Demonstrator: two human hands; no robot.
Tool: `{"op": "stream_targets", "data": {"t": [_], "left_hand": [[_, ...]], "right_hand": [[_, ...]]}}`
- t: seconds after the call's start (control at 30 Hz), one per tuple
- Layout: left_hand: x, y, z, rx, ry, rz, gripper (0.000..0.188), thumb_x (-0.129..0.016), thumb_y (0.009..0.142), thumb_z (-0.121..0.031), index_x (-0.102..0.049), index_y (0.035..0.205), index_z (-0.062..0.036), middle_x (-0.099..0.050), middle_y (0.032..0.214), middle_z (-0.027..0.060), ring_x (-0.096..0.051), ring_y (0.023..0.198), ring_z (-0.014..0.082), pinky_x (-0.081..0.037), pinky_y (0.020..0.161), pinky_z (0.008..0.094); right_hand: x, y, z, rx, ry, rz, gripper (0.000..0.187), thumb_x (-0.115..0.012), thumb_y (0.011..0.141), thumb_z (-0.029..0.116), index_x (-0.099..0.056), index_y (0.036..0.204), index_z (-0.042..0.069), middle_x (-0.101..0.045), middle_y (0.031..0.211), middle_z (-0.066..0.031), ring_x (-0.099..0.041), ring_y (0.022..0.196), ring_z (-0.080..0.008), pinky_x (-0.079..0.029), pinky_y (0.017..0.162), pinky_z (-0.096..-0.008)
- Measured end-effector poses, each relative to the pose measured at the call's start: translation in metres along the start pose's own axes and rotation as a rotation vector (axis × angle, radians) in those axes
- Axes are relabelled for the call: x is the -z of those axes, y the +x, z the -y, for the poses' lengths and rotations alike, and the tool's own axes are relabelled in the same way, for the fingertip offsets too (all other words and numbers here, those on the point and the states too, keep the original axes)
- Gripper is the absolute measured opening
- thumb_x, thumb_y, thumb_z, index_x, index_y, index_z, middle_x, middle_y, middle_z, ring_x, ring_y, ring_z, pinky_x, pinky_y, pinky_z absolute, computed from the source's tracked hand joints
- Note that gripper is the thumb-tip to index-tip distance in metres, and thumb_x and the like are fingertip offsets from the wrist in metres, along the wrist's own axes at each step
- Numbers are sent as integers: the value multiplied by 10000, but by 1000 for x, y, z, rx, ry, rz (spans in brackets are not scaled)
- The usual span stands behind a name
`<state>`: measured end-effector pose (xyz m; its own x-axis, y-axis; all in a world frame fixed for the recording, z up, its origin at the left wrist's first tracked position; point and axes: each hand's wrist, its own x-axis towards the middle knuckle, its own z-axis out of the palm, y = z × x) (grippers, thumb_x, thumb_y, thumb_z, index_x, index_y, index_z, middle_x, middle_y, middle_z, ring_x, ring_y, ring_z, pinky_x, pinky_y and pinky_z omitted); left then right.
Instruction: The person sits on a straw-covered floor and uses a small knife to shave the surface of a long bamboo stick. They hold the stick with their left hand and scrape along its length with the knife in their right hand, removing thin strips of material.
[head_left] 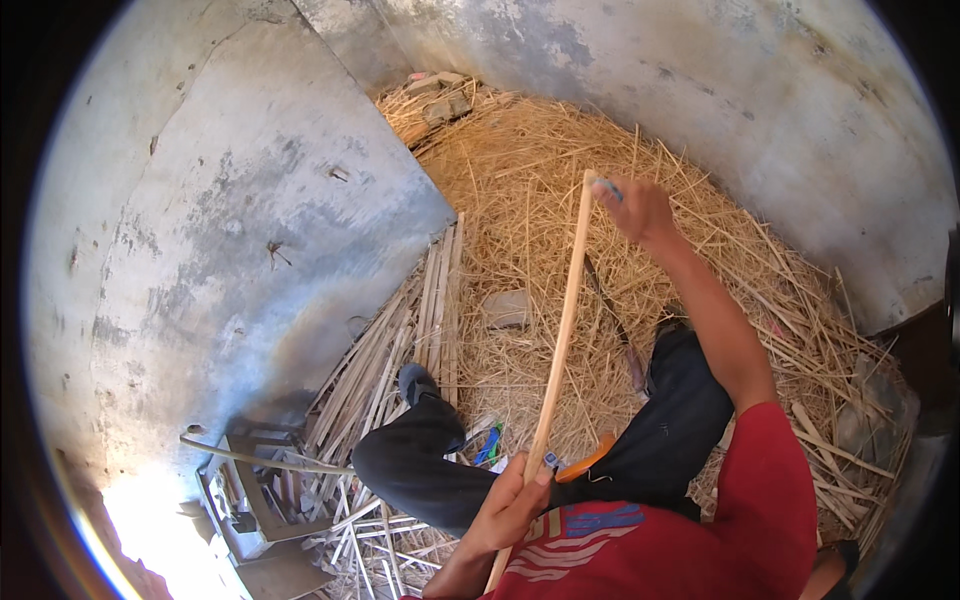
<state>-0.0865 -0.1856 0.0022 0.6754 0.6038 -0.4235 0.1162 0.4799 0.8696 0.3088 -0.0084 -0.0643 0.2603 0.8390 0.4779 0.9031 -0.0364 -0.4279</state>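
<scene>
The strip runs lengthwise up the middle of the frame, from the lower edge, beside the red shirt, to a tip in the upper centre. Its long axis is steep, leaning a little to the right at the top, with a slight bow along the lower half. It lies between the two hands, and each is near a different part of it.

The left hand, at lower centre, is closed around the strip, fingers wrapped over it; a short length runs on below the grip. The right hand, in the upper part right of centre, is at the far tip, the arm stretched well out. Its fingers are curled in around a small blue thing, whose kind I cannot make out. From this hand the tip lies just to the left, and the blue thing is against it or just beside it; which of the two I cannot tell.

So the right hand is the nearer one to the tip, and the left to the lower end. The relation that seems to matter most is the blue thing's place at the tip, in line with the long axis held steady from below.

Under the strip spreads straw; a dark tool with a wooden handle lies to its right.
</scene>
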Motion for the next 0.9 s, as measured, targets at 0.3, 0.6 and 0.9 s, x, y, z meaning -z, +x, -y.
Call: {"op": "stream_targets", "data": {"t": [0.3,0.6,0.9], "left_hand": [[37,61,-36,-143,-166,-128,150,-469,982,-226,-433,957,-83,-343,587,-37,-310,464,55,-248,406,222],[29,62,-40,-129,-156,-148,127,-475,979,-184,-438,1043,-81,-370,627,-43,-306,505,41,-254,456,208],[19,63,-52,-191,163,-243,135,-534,915,-46,-450,1017,-74,-421,748,-50,-371,628,21,-295,543,193]], "right_hand": [[2,-105,160,530,249,174,555,-560,812,688,-631,712,146,-554,541,-55,-576,464,-251,-423,417,-372],[-6,-95,152,428,266,97,609,-568,792,709,-507,602,134,-524,518,-55,-562,447,-241,-411,416,-353],[-3,-74,144,569,224,-149,636,-606,754,709,-455,547,126,-456,474,-26,-511,403,-209,-374,379,-335]]}}
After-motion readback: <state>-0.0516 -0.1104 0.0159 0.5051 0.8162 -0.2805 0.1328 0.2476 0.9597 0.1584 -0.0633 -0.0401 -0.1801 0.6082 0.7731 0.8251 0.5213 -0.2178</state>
